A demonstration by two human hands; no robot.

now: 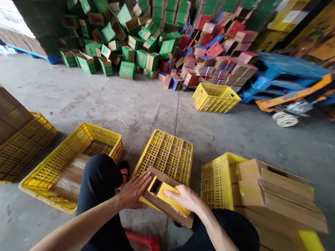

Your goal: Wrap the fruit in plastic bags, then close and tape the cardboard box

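A flat brown cardboard box [180, 217] lies tilted across the near end of an upturned yellow crate [171, 151], between my knees. My left hand [134, 192] rests on the box's left end, fingers stretched out and lying flat. In my right hand [186, 199] is a yellow handheld tool [161, 188], block-shaped, with a dark window at its far end. It sits on the box's upper face, with my fingers wrapped round it. What kind of tool it is, I cannot tell. Its underside is hidden.
Flattened cartons [288, 196] fill a yellow crate [214, 181] on my right. Another yellow crate [103, 134] on my left holds some cardboard. Farther off are a small yellow crate [215, 98], piled green cartons [127, 69], red cartons [214, 49] and an orange pallet jack [295, 93].
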